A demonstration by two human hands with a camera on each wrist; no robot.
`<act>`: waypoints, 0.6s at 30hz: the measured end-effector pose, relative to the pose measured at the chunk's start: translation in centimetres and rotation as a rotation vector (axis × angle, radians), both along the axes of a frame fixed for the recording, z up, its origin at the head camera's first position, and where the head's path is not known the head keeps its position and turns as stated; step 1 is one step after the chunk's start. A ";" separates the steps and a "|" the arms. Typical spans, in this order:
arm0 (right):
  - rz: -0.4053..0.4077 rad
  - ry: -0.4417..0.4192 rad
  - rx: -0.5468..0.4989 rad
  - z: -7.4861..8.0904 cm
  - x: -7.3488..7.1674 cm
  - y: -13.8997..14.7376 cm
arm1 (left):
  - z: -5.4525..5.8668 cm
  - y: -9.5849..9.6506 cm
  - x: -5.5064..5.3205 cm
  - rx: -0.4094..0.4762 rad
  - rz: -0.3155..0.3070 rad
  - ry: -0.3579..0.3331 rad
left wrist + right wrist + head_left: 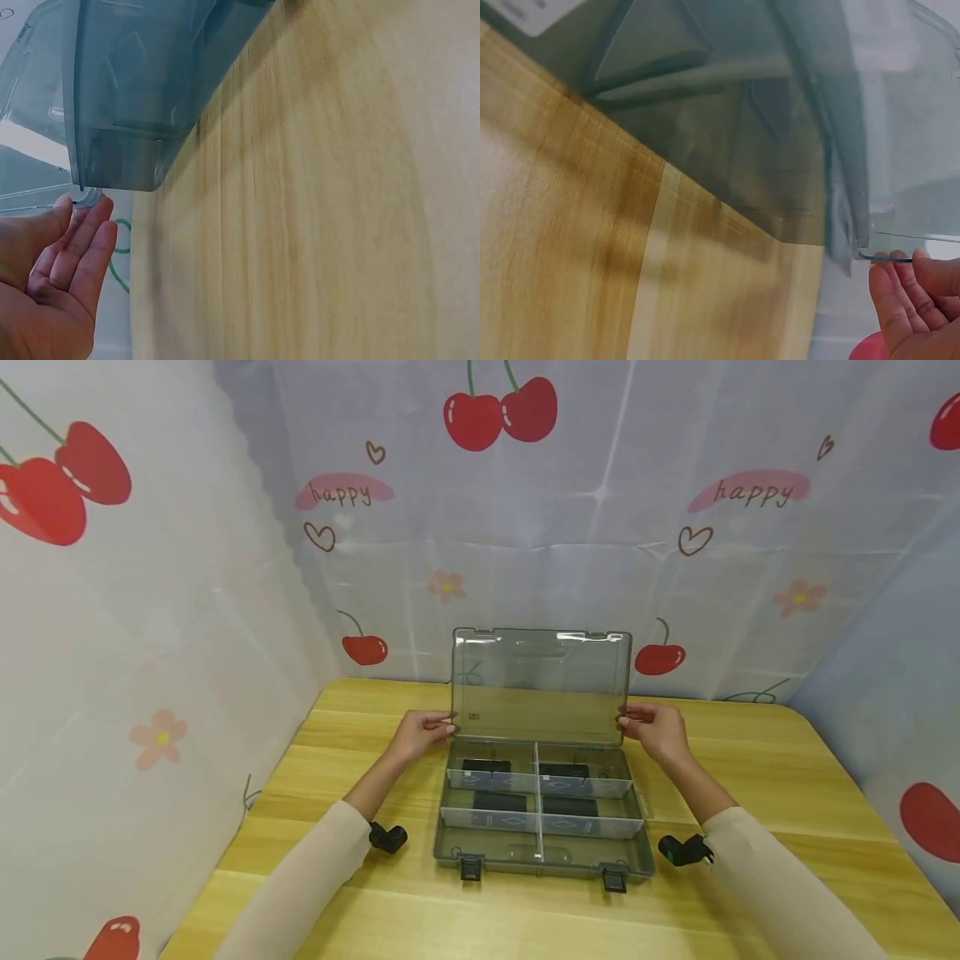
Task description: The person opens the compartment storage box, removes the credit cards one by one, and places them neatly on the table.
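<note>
Storage box (487, 841) of smoky clear plastic is placed on a wood-grain table (405, 910), its lid (540, 685) raised nearly upright at the back. The lid's left edge is pinched, low near the hinge line, between the thumb and fingers of a left hand (416, 737); the right edge is pinched in the same manner by a right hand (662, 731). The box is split by pale dividers (600, 828) into 6 compartments, and 4 dark, flat pieces (498, 799) are seen in the back and middle rows, 1 to a compartment. The front edge is fitted with 2 latches (470, 868). Light sleeves (322, 868) are worn on both arms, with a small black device (387, 837) seen beside each cuff. The table is backed by a pale curtain (525, 510) printed with cherries, flowers, hearts and the word "happy."
</note>
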State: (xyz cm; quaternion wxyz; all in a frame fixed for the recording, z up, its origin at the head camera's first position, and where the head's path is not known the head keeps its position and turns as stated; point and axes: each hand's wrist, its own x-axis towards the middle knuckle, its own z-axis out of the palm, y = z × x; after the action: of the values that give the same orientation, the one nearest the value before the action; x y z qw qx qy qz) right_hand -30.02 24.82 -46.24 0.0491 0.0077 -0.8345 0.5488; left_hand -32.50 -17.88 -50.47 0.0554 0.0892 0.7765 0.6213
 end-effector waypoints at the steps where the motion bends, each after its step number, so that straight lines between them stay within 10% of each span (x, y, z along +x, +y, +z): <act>1: -0.002 -0.001 -0.006 -0.1 -0.1 0.0 | -0.1 0.0 -0.1 0.012 -0.002 -0.013; 18: 0.015 -0.072 0.017 -1.9 -0.6 0.0 | -0.5 -0.1 0.0 0.036 0.023 -0.129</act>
State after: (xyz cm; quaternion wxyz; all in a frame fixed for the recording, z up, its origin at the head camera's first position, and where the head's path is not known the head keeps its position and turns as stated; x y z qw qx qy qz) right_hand -30.60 24.83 -48.17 0.0149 -0.0053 -0.8403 0.5420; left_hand -32.54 -17.99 -50.99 0.0965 0.0412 0.7610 0.6402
